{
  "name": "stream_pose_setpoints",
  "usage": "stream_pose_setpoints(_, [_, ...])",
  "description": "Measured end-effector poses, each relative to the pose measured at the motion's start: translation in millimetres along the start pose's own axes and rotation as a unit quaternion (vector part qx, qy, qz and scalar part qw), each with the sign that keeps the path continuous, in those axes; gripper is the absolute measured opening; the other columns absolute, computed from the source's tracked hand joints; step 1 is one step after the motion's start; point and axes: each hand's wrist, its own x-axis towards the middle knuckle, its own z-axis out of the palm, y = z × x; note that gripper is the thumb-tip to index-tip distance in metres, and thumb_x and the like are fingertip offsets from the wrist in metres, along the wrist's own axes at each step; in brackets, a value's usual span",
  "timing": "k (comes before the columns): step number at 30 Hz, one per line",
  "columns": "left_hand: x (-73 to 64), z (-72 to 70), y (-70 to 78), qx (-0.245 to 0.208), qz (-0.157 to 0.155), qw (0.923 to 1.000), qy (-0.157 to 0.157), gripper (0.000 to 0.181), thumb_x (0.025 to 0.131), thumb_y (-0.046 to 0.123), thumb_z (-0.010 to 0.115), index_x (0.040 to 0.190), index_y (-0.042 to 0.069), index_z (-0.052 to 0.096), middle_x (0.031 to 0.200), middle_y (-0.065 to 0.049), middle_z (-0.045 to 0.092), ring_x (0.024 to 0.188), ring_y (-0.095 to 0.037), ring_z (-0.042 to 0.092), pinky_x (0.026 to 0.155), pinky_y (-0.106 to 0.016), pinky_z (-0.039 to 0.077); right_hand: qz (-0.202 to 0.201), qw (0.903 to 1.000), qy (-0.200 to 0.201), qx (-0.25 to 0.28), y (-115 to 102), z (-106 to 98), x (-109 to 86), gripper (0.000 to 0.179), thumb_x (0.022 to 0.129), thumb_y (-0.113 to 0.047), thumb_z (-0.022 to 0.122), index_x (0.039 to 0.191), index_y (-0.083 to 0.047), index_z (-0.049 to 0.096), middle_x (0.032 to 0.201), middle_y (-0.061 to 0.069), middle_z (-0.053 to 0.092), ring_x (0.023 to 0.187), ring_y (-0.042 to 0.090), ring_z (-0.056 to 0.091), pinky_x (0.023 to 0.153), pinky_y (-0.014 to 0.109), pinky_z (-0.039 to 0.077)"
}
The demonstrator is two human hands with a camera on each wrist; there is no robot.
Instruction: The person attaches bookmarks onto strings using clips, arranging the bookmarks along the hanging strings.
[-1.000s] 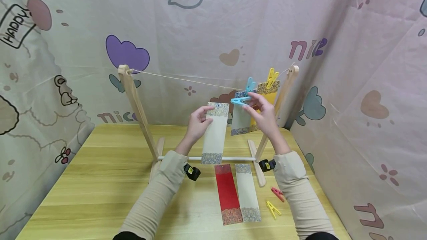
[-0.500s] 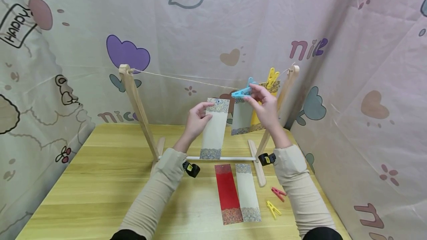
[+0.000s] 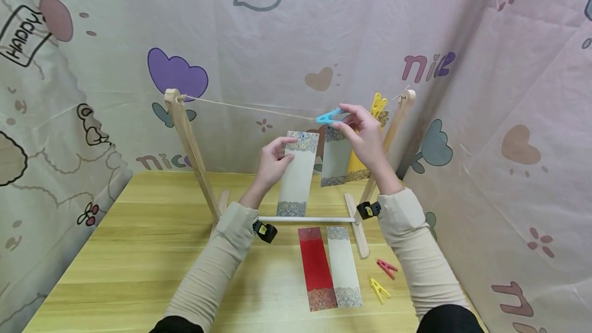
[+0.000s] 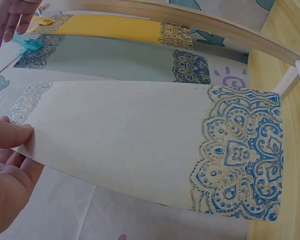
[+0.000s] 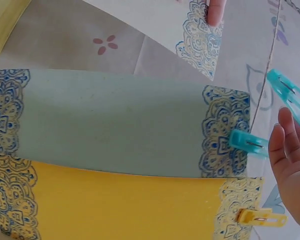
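Observation:
My left hand (image 3: 274, 162) pinches a white bookmark (image 3: 296, 179) with blue-and-gold lace bands by its upper left edge, just below the string (image 3: 250, 107). In my right hand (image 3: 365, 130) is a blue clothespin (image 3: 329, 116), pinched between thumb and fingers, its tip close to the string. Behind that hand a grey-green bookmark (image 5: 115, 122) hangs from the string by another blue clothespin (image 5: 247, 142). Beside it a yellow bookmark (image 5: 125, 200) hangs by a yellow clothespin (image 5: 260, 217). The held white bookmark is apart from the string.
A wooden stand carries the string between its left post (image 3: 191, 153) and right post (image 3: 393, 135), with a white rod (image 3: 324, 219) low down. On the table (image 3: 115, 251) lie a red bookmark (image 3: 316, 269), another white bookmark (image 3: 344, 266), a pink clothespin (image 3: 386, 268) and a yellow clothespin (image 3: 379, 289).
My left hand has raised the white bookmark a little. My right hand has moved up with the blue clothespin, bringing its tip from in front of the grey-green bookmark to string height.

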Motion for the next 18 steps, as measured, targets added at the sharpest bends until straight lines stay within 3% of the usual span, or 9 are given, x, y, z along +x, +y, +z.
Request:
stream_pose_setpoints(5, [-5.0,0.7,19.3,0.007,0.01,0.9999,-0.004,0.033,0.076,-0.022,0.05,0.107,-0.011,0.055,0.117,-0.023,0.054,0.061,-0.045,0.055,0.06,-0.044,0.051,-0.005,0.9999,0.002,-0.012,0,3,4.2,0.029,0.077,0.007,0.064,0.105,0.011,0.056,0.083,0.018,0.058,0.068,0.009,0.052,0.057,0.014,0.042])
stream_pose_setpoints(8, [-6.0,1.0,25.9,0.015,0.013,0.9998,-0.002,0.033,0.076,-0.022,0.05,0.107,-0.012,0.055,0.116,-0.023,0.054,0.059,-0.038,0.056,0.059,-0.042,0.051,-0.006,0.9996,0.013,-0.023,-1,4,6.8,0.026,0.078,0.006,0.063,0.103,0.012,0.056,0.083,0.019,0.057,0.066,0.008,0.052,0.055,0.013,0.04])
stream_pose_setpoints(11, [-5.5,1.1,28.7,0.023,0.019,0.9996,-0.003,0.032,0.076,-0.022,0.05,0.107,-0.012,0.055,0.115,-0.023,0.055,0.05,-0.025,0.053,0.054,-0.032,0.05,-0.011,0.9989,0.029,-0.036,-2,4,9.2,0.024,0.079,0.004,0.062,0.101,0.012,0.056,0.082,0.02,0.057,0.063,0.013,0.052,0.052,0.012,0.038])
stream_pose_setpoints(18, [-4.1,2.0,31.3,0.02,0.021,0.9996,-0.01,0.032,0.077,-0.022,0.05,0.107,-0.011,0.055,0.115,-0.023,0.055,0.038,-0.004,0.029,0.04,-0.014,0.032,-0.029,0.997,0.032,-0.065,-5,5,12.2,0.018,0.08,0.002,0.061,0.093,0.014,0.055,0.079,0.02,0.056,0.057,0.026,0.057,0.048,0.01,0.039])
